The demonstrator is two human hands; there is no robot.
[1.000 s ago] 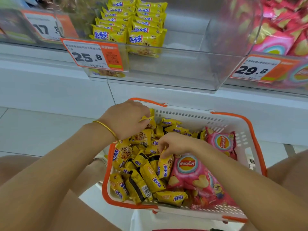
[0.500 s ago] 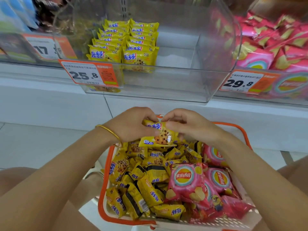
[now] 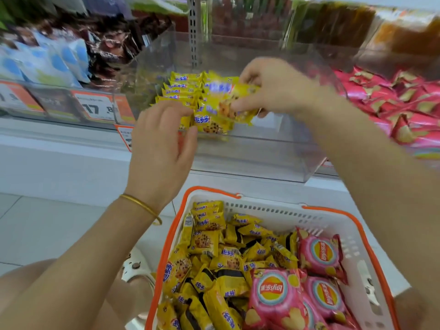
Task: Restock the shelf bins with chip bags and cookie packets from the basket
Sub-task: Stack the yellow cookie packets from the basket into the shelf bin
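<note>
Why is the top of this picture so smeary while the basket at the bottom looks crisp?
Head view: motion blur smears the right hand and the cookie packet it pinches. The upper shelf goods are streaked too. The basket and its pink chip bags are sharp, with readable print. The clear bin looks bowed, likely by the wide lens. Lighting is even, without hard shadows.

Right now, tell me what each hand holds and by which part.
Right hand pinches a yellow cookie packet by its right end, above the clear bin. Left hand: fingers touch the stacked packets; a hold cannot be told.
</note>
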